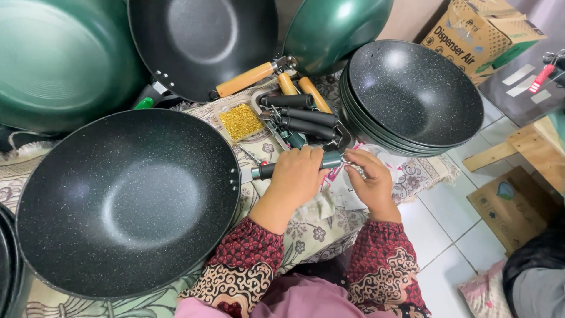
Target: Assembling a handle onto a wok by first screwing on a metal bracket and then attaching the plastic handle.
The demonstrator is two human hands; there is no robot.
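While our left hand [297,174] is wrapped tight around the dark green handle [297,166] of the big speckled wok [126,203], there's really not much room to swing anything here. The wok sits on a patterned cloth [306,227] on the floor, its rim just beside our left sleeve and running off toward the bottom left, where another dark pan edge [7,265] crowds in. Our right hand [371,182] is at the free end of the handle, fingers pinched narrow on a small metal bit there; we can't tell exactly what it is.

Straight ahead it's packed. A bunch of loose black handles [303,115] lies just past our knuckles, with a small clear tray of gold-coloured screws [240,121] next to them. Wooden handles [244,79] stick out from the pans leaning at the back: a green wok [59,59] at left, a black pan [203,41] in the middle, another green one [335,26] to its right. A stack of speckled woks [412,97] sits near our right hand, its rim close to the handle pile.

The only open space is the white tiled floor [453,224] to the right, edged by a cardboard box [482,35] at top and wooden pieces [529,150] further out.
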